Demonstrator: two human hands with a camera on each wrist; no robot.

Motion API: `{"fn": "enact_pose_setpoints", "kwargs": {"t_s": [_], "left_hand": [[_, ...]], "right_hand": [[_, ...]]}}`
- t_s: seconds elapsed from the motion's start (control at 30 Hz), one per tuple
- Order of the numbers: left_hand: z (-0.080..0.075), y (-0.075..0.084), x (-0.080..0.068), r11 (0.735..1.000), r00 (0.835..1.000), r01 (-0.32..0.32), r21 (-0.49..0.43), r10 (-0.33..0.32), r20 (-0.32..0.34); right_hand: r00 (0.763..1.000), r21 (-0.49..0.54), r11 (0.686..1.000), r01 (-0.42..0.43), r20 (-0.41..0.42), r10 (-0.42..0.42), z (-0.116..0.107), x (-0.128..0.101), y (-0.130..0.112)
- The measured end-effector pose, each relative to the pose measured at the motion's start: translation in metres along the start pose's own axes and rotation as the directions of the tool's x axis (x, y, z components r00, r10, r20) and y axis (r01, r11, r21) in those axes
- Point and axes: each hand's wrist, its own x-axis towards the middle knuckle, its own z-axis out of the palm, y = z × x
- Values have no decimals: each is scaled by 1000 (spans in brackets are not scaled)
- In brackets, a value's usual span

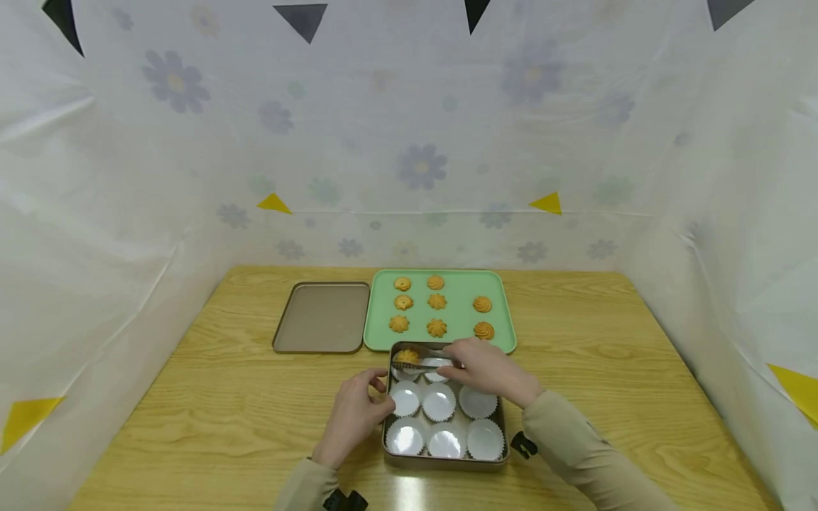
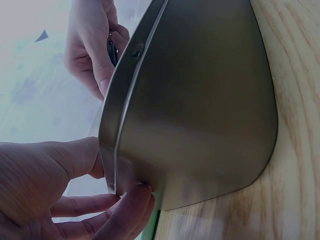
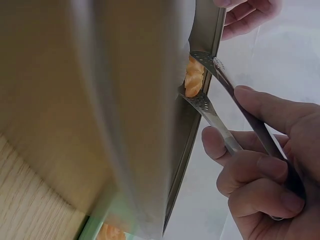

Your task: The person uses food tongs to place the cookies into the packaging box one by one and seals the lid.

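Observation:
My right hand (image 1: 488,370) grips metal tongs (image 3: 221,125) with perforated tips. Between those tips sits a golden piped cookie (image 3: 194,77), low in the far left corner of a rectangular metal tin (image 1: 447,463). White fluted paper cups (image 1: 438,402) stand in rows inside the tin; the cookie is at the far left cup, though whether it rests on the bottom cannot be told. My left hand (image 1: 358,411) holds the tin's left rim, its thumb over the edge and fingers against the outer wall (image 2: 200,100).
Behind the tin lies a green tray (image 1: 460,312) with several cookies (image 1: 437,301) spaced apart. A shallow brown tray (image 1: 324,317) sits to its left. Everything is on a wooden table (image 1: 594,369), with patterned white sheeting (image 1: 383,128) around it.

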Motion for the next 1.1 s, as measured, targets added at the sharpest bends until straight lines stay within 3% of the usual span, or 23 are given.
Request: {"fn": "enact_pose_setpoints", "kwargs": {"t_s": [0.67, 0.83, 0.97, 1.1], "left_hand": [[1, -1, 0, 1000, 1000, 4, 1, -4, -6], [0, 0, 0, 1000, 1000, 3, -7, -3, -4], [1, 0, -1, 1000, 1000, 4, -11, -4, 3], [1, -1, -1, 1000, 1000, 3, -17, -3, 1]], "right_hand": [[1000, -9, 1000, -28, 1, 28, 0, 1, -4], [1000, 8, 1000, 1, -7, -1, 1, -1, 0], [999, 63, 997, 47, -22, -46, 1, -8, 8], [997, 193, 979, 60, -51, -51, -1, -20, 21]]}}
